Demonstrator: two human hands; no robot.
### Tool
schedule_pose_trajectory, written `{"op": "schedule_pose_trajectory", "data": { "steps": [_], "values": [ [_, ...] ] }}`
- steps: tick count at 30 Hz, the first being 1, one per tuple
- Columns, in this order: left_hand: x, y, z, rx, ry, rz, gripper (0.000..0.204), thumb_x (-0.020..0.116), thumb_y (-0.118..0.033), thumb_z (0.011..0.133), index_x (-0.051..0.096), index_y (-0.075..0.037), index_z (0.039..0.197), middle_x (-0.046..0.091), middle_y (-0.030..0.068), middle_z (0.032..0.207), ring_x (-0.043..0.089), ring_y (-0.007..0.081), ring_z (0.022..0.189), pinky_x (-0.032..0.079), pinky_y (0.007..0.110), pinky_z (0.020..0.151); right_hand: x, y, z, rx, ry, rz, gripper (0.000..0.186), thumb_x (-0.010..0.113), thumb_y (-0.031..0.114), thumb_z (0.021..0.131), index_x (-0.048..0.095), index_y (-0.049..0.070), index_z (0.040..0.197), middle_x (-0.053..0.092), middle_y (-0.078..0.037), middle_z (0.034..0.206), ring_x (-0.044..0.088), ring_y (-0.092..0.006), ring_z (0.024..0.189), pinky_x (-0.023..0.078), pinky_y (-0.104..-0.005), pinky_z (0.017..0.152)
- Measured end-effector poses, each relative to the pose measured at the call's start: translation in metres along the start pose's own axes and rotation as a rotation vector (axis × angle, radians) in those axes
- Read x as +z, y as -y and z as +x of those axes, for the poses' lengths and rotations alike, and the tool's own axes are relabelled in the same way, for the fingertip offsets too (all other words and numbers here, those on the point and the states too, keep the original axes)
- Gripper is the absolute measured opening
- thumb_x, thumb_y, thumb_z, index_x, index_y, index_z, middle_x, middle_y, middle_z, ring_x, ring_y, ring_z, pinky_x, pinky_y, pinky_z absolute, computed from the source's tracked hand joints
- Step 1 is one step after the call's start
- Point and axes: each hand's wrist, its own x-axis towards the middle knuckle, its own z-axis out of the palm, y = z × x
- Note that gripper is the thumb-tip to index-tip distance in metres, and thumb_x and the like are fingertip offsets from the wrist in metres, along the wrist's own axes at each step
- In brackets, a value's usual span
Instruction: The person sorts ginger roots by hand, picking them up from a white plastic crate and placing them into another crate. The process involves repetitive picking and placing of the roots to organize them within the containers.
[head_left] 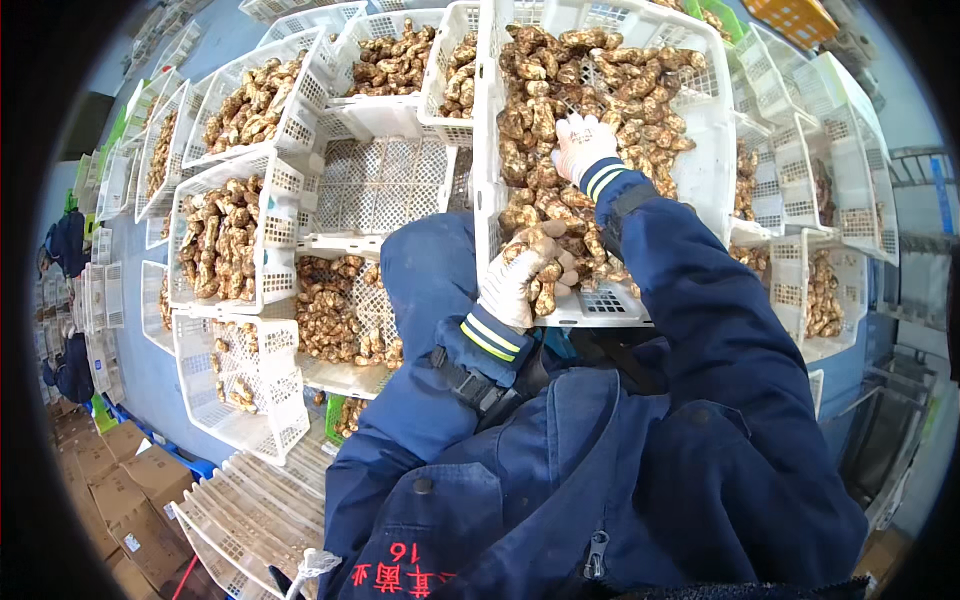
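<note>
In front of me stands a large white plastic crate (712,190) with lattice walls, heaped with thick, knobby brown-and-cream mushrooms (630,100). My left hand (505,288), in a whitish glove, is closed around a mushroom (545,285) at the crate's near left corner. Deeper in, around the middle of the heap, is my right hand (585,145), also gloved. Its fingers curl down among the mushrooms and are closed, but what lies under the fingertips is hidden. A bare strip of the crate's grid bottom shows near its front edge.
Left of the big crate sits a white crate (385,130) with its grid bottom showing. Several more mushroom-filled crates (290,160) stand around it, others (805,225) at the right. Cardboard boxes (125,470) and a stack of pale slatted trays (255,510) lie lower left.
</note>
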Motion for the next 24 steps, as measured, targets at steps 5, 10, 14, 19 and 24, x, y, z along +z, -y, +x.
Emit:
{"op": "schedule_pose_trajectory", "data": {
  "steps": [5, 10, 14, 19, 24],
  "values": [
    [-0.005, 0.0, 0.002, 0.038, 0.026, -0.11, 0.052, 0.064, -0.035, 0.087, 0.048, -0.003, 0.125, 0.063, 0.0104, 0.092, 0.064, 0.0207, 0.081, 0.056, 0.031, 0.066, -0.022, -0.012, 0.009, 0.084, 0.211, 0.185, 0.041, 0.06, 0.033, 0.081, 0.058, 0.006, 0.112, 0.062, -0.015, 0.112, 0.059, -0.0317, 0.104, 0.047, -0.0387, 0.088],
    [-0.01, 0.003, 0.008, 0.12, 0.1, -0.284, 0.056, 0.062, -0.034, 0.088, 0.041, -0.005, 0.131, 0.049, 0.0173, 0.127, 0.053, 0.0333, 0.112, 0.052, 0.043, 0.084, -0.036, -0.056, -0.041, -0.027, 0.033, 1.317, 0.038, 0.059, 0.025, 0.088, 0.057, 0.003, 0.119, 0.063, -0.013, 0.113, 0.06, -0.0205, 0.104, 0.046, -0.0321, 0.09],
    [0.002, -0.001, 0.005, 0.175, 0.116, -0.169, 0.064, 0.057, -0.041, 0.089, 0.035, -0.008, 0.138, 0.049, 0.0192, 0.129, 0.054, 0.0351, 0.113, 0.053, 0.046, 0.086, -0.107, -0.05, -0.091, -0.298, 0.275, 1.349, 0.042, 0.057, 0.015, 0.09, 0.049, 0.001, 0.129, 0.06, -0.011, 0.118, 0.055, -0.0176, 0.11, 0.043, -0.0329, 0.094],
    [0.01, -0.008, -0.004, 0.051, 0.147, -0.209, 0.062, 0.063, -0.038, 0.086, 0.041, -0.006, 0.134, 0.058, 0.0167, 0.116, 0.061, 0.0307, 0.104, 0.057, 0.041, 0.079, -0.063, -0.088, -0.054, 0.015, 0.067, 0.361, 0.038, 0.051, 0.018, 0.086, 0.055, 0.011, 0.124, 0.059, -0.014, 0.121, 0.056, -0.03, 0.111, 0.044, -0.0375, 0.096],
    [0.003, -0.004, -0.005, -0.006, 0.067, -0.115, 0.065, 0.068, -0.041, 0.081, 0.046, -0.003, 0.128, 0.062, 0.0167, 0.11, 0.064, 0.0295, 0.098, 0.058, 0.041, 0.076, -0.019, -0.05, -0.055, -0.103, 0.184, 0.04, 0.047, 0.056, 0.024, 0.083, 0.05, 0.012, 0.128, 0.051, -0.013, 0.129, 0.047, -0.0314, 0.119, 0.039, -0.04, 0.1]
  ]
}}
